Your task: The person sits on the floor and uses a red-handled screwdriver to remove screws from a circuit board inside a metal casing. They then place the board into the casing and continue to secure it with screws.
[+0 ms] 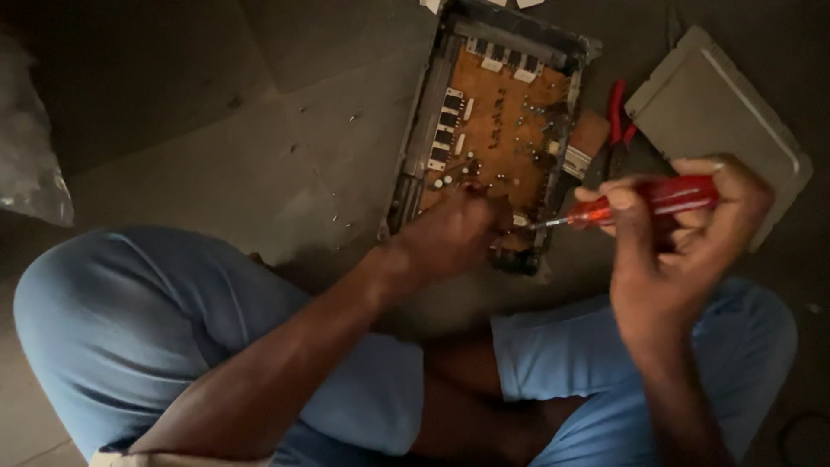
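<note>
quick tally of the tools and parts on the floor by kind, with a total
screwdriver, red handle, in right hand: 1
pliers, red grips: 1
circuit board in open case, left hand on it: 1
grey cover: 1
total: 4

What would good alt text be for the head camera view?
A seated person's right hand holds a red-handled screwdriver toward a brown circuit board in an open metal case on the floor, while the left hand rests on the board. Red pliers lie nearby.

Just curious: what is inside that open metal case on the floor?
The metal case holds a brown circuit board with small white and black parts. The left hand covers its near corner.
</note>
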Tool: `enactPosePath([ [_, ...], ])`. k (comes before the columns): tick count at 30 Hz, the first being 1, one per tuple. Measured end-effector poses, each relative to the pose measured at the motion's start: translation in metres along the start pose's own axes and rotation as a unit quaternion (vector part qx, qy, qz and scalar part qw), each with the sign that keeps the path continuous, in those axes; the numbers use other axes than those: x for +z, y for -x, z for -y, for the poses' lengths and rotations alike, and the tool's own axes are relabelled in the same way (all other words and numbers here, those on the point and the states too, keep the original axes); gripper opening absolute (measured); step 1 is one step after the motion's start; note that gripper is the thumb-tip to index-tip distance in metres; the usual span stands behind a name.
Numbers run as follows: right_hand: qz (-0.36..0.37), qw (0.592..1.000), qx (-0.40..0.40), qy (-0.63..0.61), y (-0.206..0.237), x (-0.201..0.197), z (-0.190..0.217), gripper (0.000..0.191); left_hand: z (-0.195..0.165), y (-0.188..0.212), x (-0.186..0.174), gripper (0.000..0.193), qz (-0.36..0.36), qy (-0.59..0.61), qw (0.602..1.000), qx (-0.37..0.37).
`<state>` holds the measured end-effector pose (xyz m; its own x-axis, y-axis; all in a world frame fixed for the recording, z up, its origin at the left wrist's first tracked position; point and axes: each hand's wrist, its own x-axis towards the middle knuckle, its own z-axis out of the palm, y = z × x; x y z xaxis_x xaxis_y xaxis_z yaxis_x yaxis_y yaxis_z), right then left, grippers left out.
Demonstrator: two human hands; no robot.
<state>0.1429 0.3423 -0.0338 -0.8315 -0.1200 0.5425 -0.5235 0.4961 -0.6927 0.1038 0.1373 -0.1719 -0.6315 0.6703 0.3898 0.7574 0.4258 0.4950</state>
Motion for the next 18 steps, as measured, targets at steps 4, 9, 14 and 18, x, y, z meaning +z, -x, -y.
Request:
enactPosePath([
  [4, 0.003, 0.998, 0.055, 0.005, 0.010, 0.005, 0.013, 0.031, -0.004, 0.009, -0.001, 0.015, 0.009, -0.066, 0.998, 0.020],
  [9, -0.047, 0.992, 0.118, -0.007, 0.005, 0.000, 0.020, 0.035, -0.013, 0.000, -0.027, 0.029, -0.005, 0.289, 0.952, -0.104],
  [14, -0.062, 0.980, 0.175, -0.075, 0.008, -0.002, 0.017, 0.036, -0.011, 0.000, -0.019, 0.027, 0.028, 0.243, 0.964, -0.102],
  [18, -0.061, 0.980, 0.164, -0.095, 0.017, 0.002, 0.008, 0.034, -0.008, 0.012, 0.005, 0.012, -0.029, 0.007, 0.997, -0.073],
])
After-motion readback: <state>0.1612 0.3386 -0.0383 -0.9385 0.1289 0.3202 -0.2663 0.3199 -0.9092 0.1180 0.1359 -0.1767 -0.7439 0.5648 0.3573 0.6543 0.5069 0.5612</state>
